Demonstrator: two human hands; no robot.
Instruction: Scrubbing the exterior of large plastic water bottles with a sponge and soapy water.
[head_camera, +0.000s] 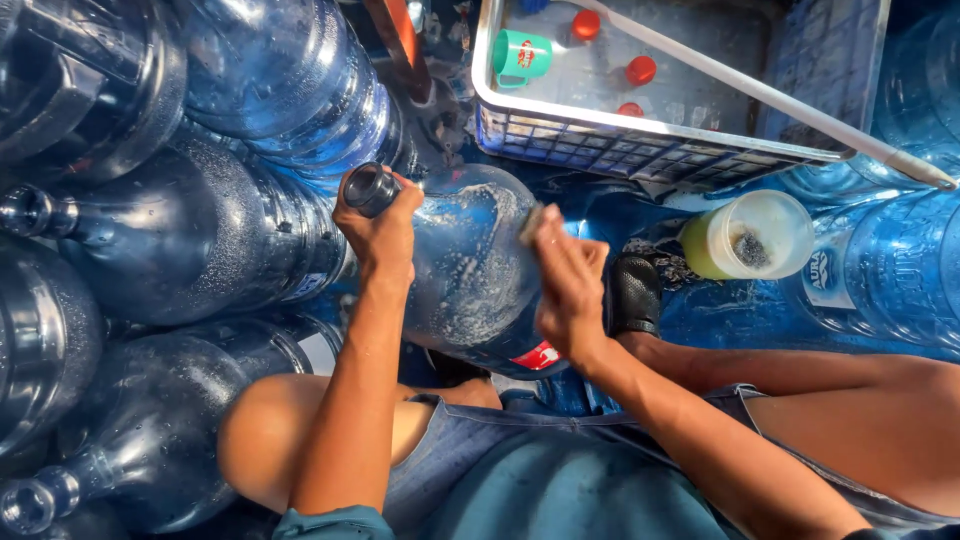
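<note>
- A seated person's left hand (380, 225) closes its fingers (352, 208) around the neck of a large blue water jug (470, 270), the open mouth poking out just above the curled knuckles.
- The jug lies tilted on its side between the two hands, its soapy, foam-streaked body running from the left fingers across to the right ones, its base low near the person's lap.
- The right hand (568, 290) presses flat against the jug's wet flank, fingers (560, 245) bent over a small scrubbing pad (530, 222) whose edge shows just above the fingertips; how firmly the pad is pinched cannot be told.
- Beyond the right fingers, to their outer side, stands an open plastic tub (750, 235) holding yellow-green liquid and a dark scourer, near but not touching the hand.
- Above both hands sits a white plastic crate (640, 135), holding a teal cup (522, 55) and red bottle caps (640, 70); a pale pole (800, 110) lies slanted over its rim.
- Left of the left fingers, more blue jugs (200, 230) lie stacked on their sides, beaded with water, the nearest just beside the gripped neck.
- A black shoe (635, 295) shows just past the right wrist, on the wet blue floor.
</note>
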